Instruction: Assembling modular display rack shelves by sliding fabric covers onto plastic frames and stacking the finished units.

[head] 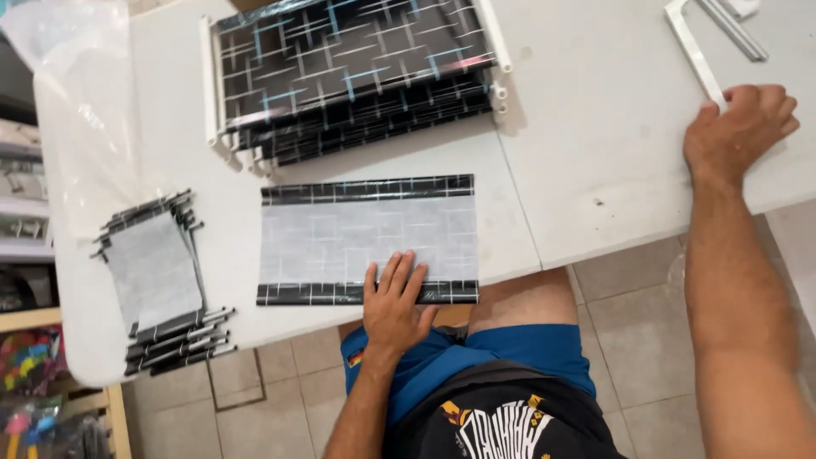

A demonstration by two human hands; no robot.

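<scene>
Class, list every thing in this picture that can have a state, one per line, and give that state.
Left hand: flat, palm down on the panel's near edge.
Right hand: resting on the end of the white bar.
Grey fabric panel with black patterned edges: spread flat, lying alone.
Stack of white-framed black patterned shelves: piled, unevenly aligned.
Small pile of grey folded panels: stacked, fanned out.
White L-shaped bar: lying flat.
Clear plastic bag: crumpled, draped over the table's corner.

A grey panel (368, 239) edged in black is seen mid-frame; black, blue-lined shelves (353, 72) at top; white table (595, 170).
</scene>
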